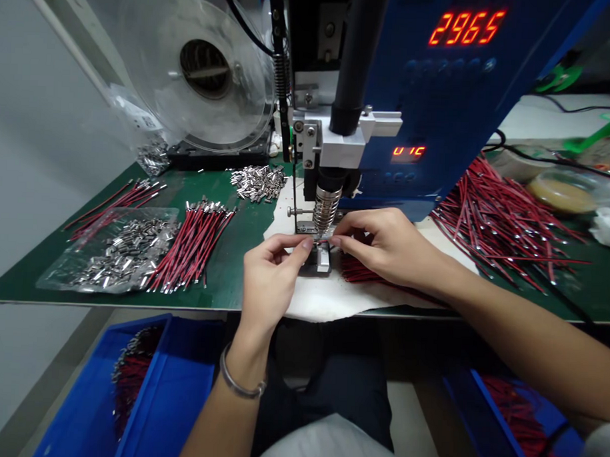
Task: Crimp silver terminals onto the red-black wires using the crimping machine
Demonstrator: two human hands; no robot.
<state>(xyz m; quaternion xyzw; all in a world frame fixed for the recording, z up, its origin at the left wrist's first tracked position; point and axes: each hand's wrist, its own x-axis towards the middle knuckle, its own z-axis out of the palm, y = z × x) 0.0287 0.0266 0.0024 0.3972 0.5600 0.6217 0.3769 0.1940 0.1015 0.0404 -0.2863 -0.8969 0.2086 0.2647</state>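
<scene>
Both hands meet under the spring-wrapped tip (325, 209) of a blue bench machine (409, 119). My left hand (276, 267) pinches something tiny between thumb and forefinger, left of the small metal holder (323, 258); the fingertips mostly hide it. From the right, my right hand (379, 244) pinches the end of a thin red wire (323, 241) just above that holder. Under my right hand, more red and black wires (363, 270) lie on a white sheet (327, 302).
Small metal cylinders sit in a pile (259, 183) and a plastic bag (127, 252) on the green table (219, 252). Beside the bag are wires with metal ends (194, 244). A large heap of red wires (500, 222) lies right. Blue bins (179, 384) stand below.
</scene>
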